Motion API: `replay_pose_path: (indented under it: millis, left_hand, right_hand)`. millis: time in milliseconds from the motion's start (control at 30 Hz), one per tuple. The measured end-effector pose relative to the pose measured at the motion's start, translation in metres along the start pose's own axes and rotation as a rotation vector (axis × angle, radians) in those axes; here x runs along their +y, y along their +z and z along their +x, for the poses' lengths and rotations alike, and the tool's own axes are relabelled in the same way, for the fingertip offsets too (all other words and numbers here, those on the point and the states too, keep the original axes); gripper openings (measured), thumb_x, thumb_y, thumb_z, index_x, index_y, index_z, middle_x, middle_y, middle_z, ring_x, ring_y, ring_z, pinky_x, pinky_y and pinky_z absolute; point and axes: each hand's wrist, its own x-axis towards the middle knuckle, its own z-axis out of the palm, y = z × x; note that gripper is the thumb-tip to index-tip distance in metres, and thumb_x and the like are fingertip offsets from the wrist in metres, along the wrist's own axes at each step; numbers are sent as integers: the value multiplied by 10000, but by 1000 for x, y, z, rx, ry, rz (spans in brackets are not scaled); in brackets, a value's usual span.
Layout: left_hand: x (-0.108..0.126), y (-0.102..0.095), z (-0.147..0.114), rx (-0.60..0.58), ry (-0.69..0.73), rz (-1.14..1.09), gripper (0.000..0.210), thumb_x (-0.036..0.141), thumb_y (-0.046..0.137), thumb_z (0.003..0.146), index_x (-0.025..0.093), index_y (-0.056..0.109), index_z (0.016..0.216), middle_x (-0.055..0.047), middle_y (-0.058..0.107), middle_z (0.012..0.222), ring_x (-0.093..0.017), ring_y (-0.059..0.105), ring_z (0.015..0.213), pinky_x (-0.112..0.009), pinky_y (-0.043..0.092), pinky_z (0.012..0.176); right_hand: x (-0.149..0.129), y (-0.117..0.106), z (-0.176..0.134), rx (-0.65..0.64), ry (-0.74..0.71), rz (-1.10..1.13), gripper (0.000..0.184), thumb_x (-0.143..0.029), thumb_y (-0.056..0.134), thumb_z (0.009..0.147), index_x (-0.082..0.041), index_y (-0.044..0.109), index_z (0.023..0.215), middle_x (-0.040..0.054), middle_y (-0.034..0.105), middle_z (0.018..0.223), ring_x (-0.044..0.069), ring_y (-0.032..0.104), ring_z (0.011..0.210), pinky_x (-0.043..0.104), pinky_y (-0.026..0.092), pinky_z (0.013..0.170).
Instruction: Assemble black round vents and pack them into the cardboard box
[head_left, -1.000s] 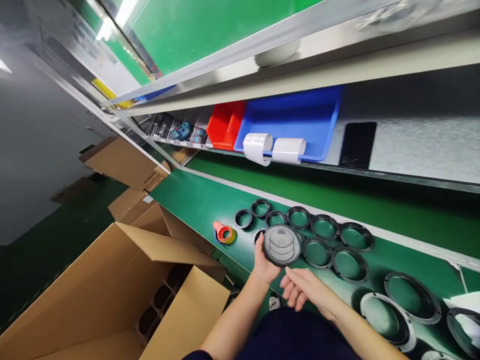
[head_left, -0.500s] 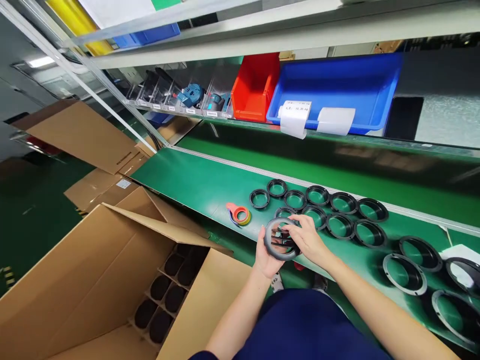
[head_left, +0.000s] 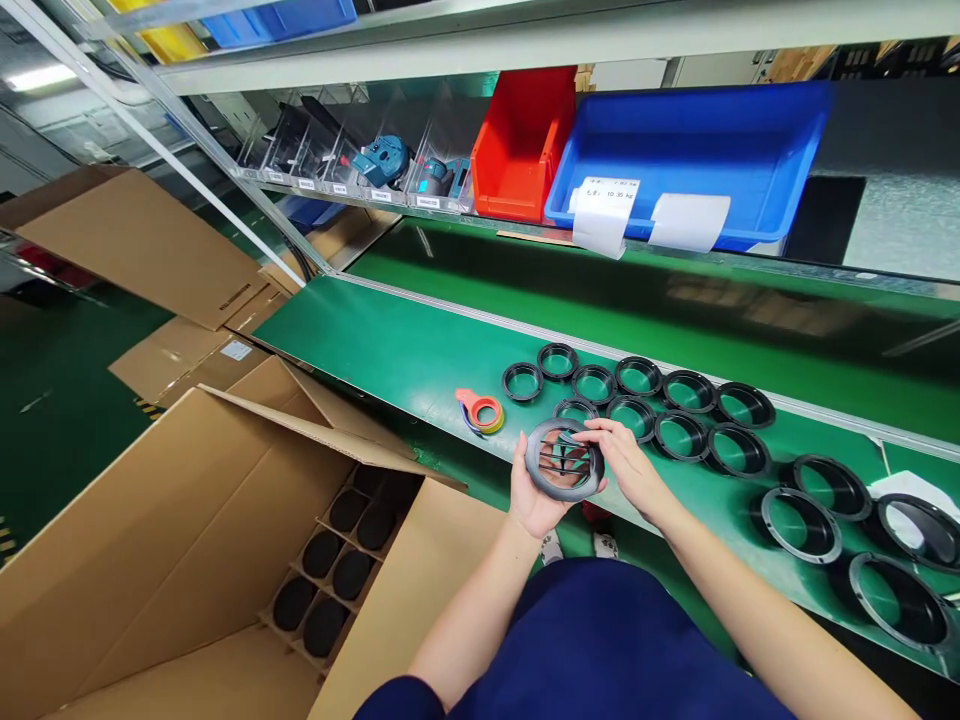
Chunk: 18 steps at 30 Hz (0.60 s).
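A round black air vent (head_left: 562, 489) with crossing slats inside a thick rim is held over the near edge of the green bench. My left hand (head_left: 531, 500) is closed around its left and lower side, palm up, with the thumb on the rim. At the upper right of the rim, the fingers of my right hand (head_left: 627, 468) rest on the vent. Several black rings (head_left: 679, 436) stand in rows on the bench just beyond and to the right of my hands. Left of the vent lies a small orange tape dispenser (head_left: 471, 400) with yellow tape.
At the lower left, an open cardboard box (head_left: 150, 540) holds black round parts (head_left: 351, 574) between dividers. Larger black rings (head_left: 801, 524) occupy the bench's right end. Above the bench, a shelf carries a red bin (head_left: 517, 150), a blue tray (head_left: 697, 150) and clear bins.
The vent has tilted in my hands, so its slats show more plainly. My right fingers have moved from inside the ring to its upper right rim. The camera view has shifted slightly.
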Motion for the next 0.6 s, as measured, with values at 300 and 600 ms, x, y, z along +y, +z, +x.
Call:
replay_pose_path:
  millis: [300,600]
  left_hand:
    - [-11,-3,8,106,69,-11,506,627,522,906,200,665,1136,-105,686,1156,-281,609,1139,-485,409,1072]
    - [-41,-50,35,344,-20,103,573,633,521,884,133,655,1128,-141,702,1063,-323,621,1112,-465,428,1046]
  right_hand:
    - [28,5,-13,-36,-198,-227,483,-525,323,1037,-313,566,1396,74,371,1512,334,289,1392,595,301,1145]
    - [92,28,-18,-507,-173,-353,1011,-542,750,786,-234,208,1582,181,126,1601,388,113,1467,577,257,1159]
